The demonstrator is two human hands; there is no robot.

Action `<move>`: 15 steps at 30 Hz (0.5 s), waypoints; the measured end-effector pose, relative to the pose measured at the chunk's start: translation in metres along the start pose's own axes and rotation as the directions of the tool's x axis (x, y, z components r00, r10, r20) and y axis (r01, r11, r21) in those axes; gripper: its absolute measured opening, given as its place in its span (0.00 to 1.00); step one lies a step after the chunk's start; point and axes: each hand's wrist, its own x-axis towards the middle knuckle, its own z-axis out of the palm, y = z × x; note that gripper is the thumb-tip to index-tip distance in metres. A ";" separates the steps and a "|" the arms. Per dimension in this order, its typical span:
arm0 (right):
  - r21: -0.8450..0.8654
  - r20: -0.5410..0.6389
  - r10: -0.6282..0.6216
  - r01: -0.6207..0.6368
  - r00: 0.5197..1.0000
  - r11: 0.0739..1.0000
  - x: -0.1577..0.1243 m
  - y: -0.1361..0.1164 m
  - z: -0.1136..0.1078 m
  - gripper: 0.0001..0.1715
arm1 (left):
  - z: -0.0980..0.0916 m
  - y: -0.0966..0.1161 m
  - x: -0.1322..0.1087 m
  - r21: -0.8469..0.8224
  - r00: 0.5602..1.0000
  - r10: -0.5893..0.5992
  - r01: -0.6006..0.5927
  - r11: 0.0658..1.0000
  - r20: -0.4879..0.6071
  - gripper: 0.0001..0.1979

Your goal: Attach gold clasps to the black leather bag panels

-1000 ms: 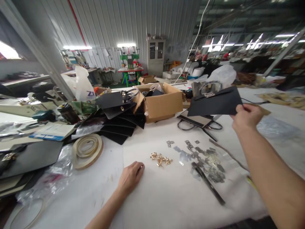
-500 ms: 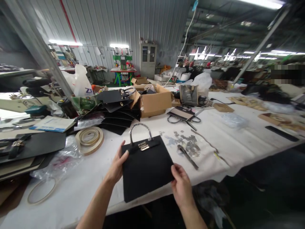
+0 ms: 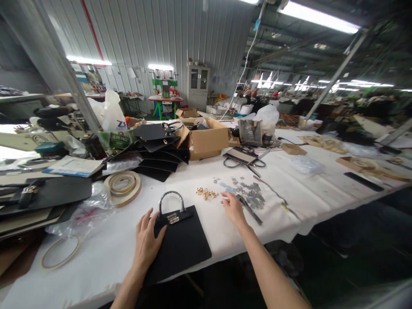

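Rested left hand (image 3: 148, 237) unclasped on black panel (image 3: 183, 246), hung right hand (image 3: 233, 209) loosely parted beside gold fittings (image 3: 206, 194), likely risking scatter by brushing.

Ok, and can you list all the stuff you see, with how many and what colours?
Table: one, white-topped, in front
Handled panel: one, black, at the table's near edge
Fittings: small pile, gold, beyond the panel, to its right
Metal plates: many, silver-grey, right of the fittings
Strip-like thing: one, dark, against the plates
Rolls: several, cream, left of the panel
Big open box: one, brown, table's far side
Stacked panels: several, black, left of the box
Wall: one, grey, at the back
Machine: one, green, before the wall
Far background: too blurred to count
Left hand: one, bare, on the panel's left side
Right hand: one, bare, beside the fittings
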 end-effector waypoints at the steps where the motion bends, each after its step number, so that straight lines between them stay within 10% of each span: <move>1: -0.027 0.020 -0.017 0.018 1.000 0.999 0.012 0.003 0.003 0.23 | 0.000 0.002 -0.001 0.005 1.000 0.020 -0.020 1.000 -0.023 0.25; 8: -0.048 0.021 -0.071 0.072 0.997 0.996 0.028 0.017 0.030 0.14 | -0.010 0.003 0.000 -0.112 0.992 -0.035 0.021 0.993 -0.125 0.21; 15: 0.234 -0.140 0.122 -0.087 0.983 0.968 0.003 0.000 0.013 0.35 | -0.014 0.061 0.010 -0.412 0.981 -0.194 0.167 0.896 -0.025 0.22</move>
